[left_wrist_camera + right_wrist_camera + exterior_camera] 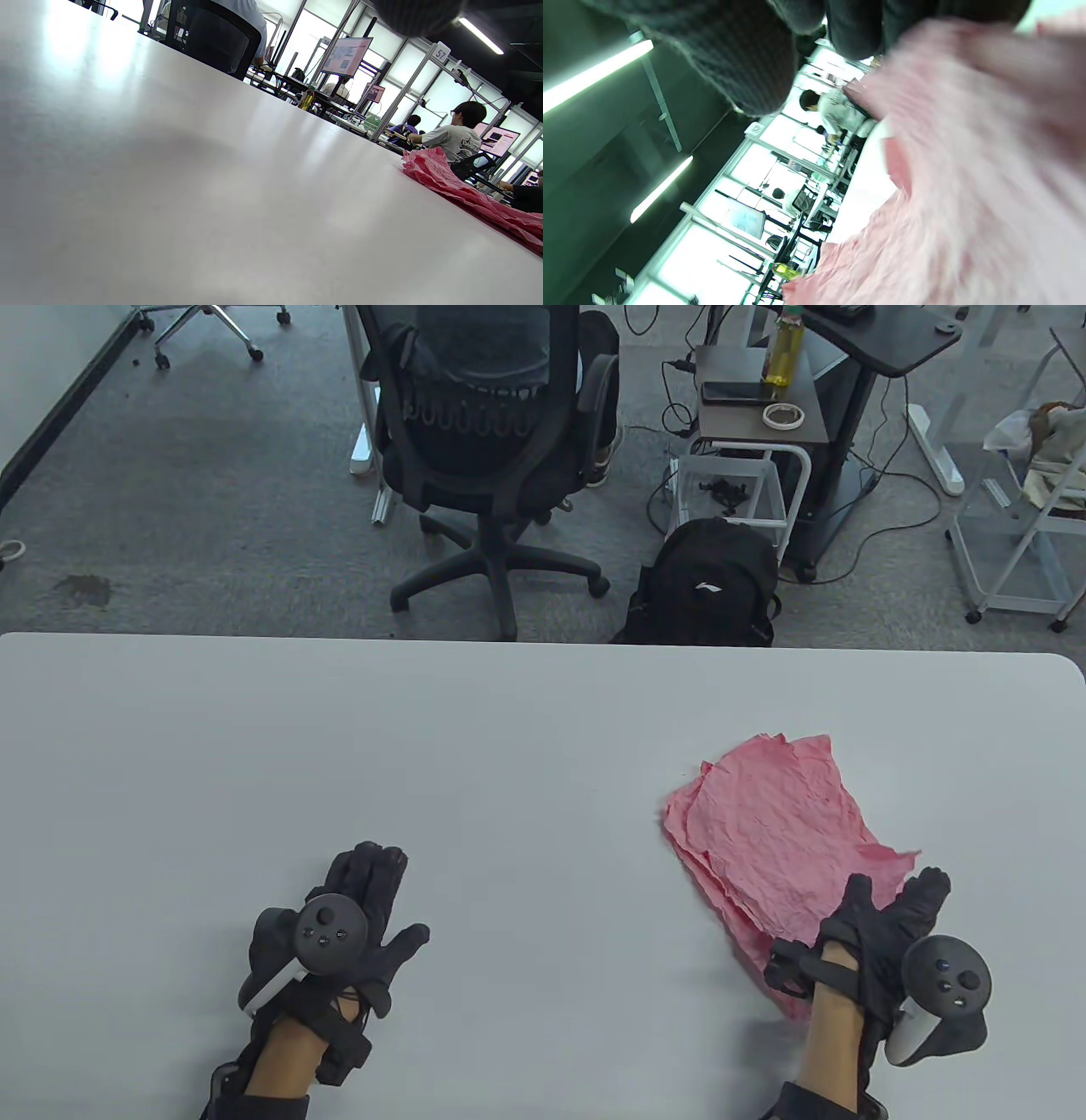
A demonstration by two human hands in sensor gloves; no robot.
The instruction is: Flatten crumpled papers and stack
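— What is shown from above?

— A stack of pink crumpled papers (785,840), largely flattened, is seen lying on the right half of the white desk (424,746), near its front edge. The left hand (339,929) is laid flat on the bare desk, fingers straight and together, thumb spread; nothing is held. The right hand (887,937) is placed at the stack's near corner, fingers extended over the paper's edge. Whether a sheet is pinched there cannot be told. An office chair (492,449) and a black backpack (708,585) are seen on the carpet beyond the desk.

— And from the left wrist?

— The desk (191,190) is viewed at a low angle, with the papers (462,195) piled at the far right, layered edges visible. A blurred dark glove part is seen at the top edge. Seated people and monitors are seen in the background.

— The right wrist?

— The frame is filled by blurred pink paper (967,178), held very close to the lens. Dark gloved fingers (742,51) are seen at the top, next to the paper; the grip itself cannot be made out.
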